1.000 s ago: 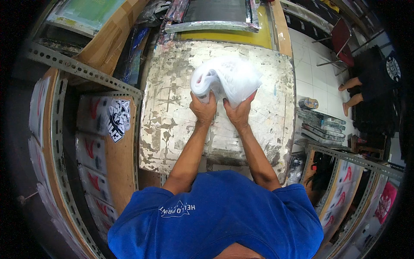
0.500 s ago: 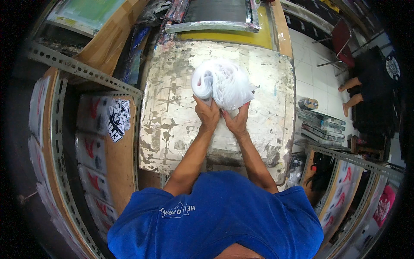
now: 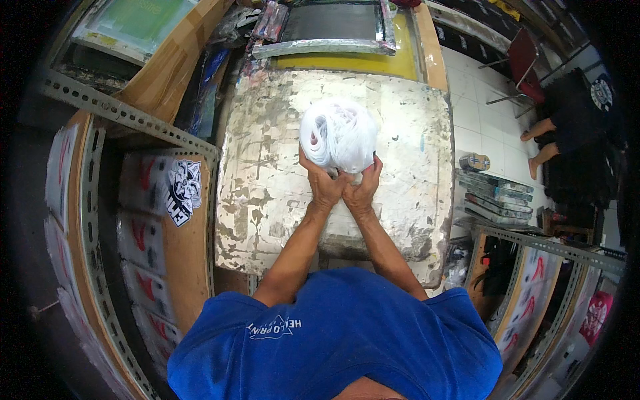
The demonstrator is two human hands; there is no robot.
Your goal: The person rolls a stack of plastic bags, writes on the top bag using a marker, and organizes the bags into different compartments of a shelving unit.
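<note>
- Shirt (image 3: 373,333): cut off by the lower edge.
- Left hand (image 3: 323,187) and right hand (image 3: 360,190): close together, clamped on the bundle's near side; some fingers hidden by it.
- Bundle (image 3: 350,133): white, curled, over the table (image 3: 267,200); whether it touches is hard to tell.
- Frame (image 3: 333,27): beyond, cut off above.
- Legs (image 3: 548,155): far right, the rest lost in dark.
</note>
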